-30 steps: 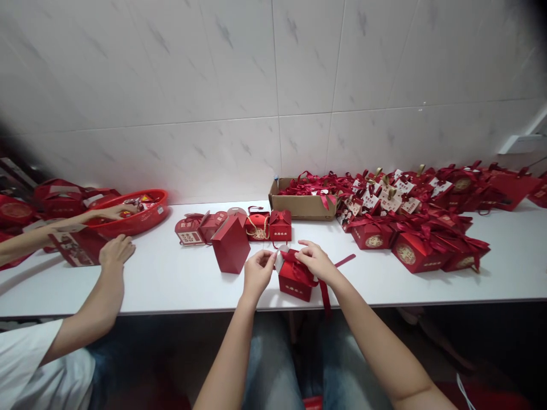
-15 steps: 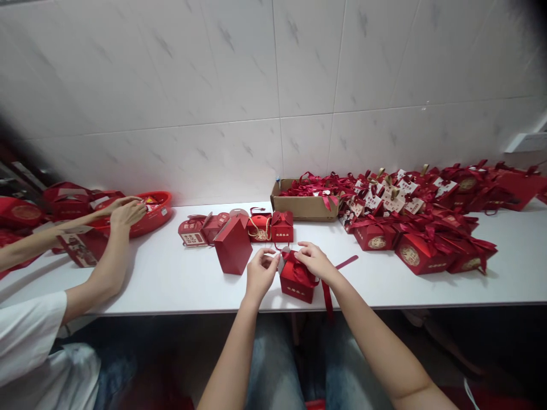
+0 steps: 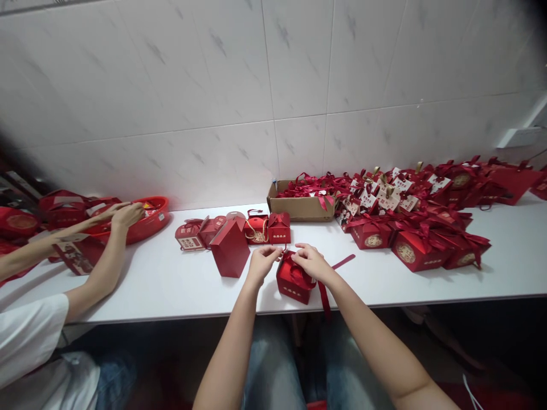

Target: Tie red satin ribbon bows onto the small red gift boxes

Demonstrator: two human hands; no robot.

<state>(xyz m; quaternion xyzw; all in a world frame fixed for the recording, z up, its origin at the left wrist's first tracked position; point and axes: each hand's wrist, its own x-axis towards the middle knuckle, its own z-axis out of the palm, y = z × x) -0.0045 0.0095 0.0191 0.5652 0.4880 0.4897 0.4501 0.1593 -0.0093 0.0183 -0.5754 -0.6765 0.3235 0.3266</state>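
A small red gift box (image 3: pixel 293 289) with gold lettering sits near the table's front edge. My left hand (image 3: pixel 264 264) is at its upper left, fingertips pinched together on a thin end of ribbon or cord at the box top. My right hand (image 3: pixel 313 263) rests over the top right of the box, its fingers closed on the dark red ribbon (image 3: pixel 323 297). One ribbon tail hangs over the table edge and another lies on the table to the right. The fingertips partly hide the box top.
Behind stand several small red boxes (image 3: pixel 280 229) and a taller red box (image 3: pixel 231 249). A cardboard box (image 3: pixel 301 209) holds ribbons. Many ribboned boxes (image 3: pixel 421 250) fill the right. At left, another person's hands reach over a red basin (image 3: pixel 147 228).
My left fingers have closed together and shifted slightly right, toward the box top. My right hand stays over the box. The whole view has shifted slightly.
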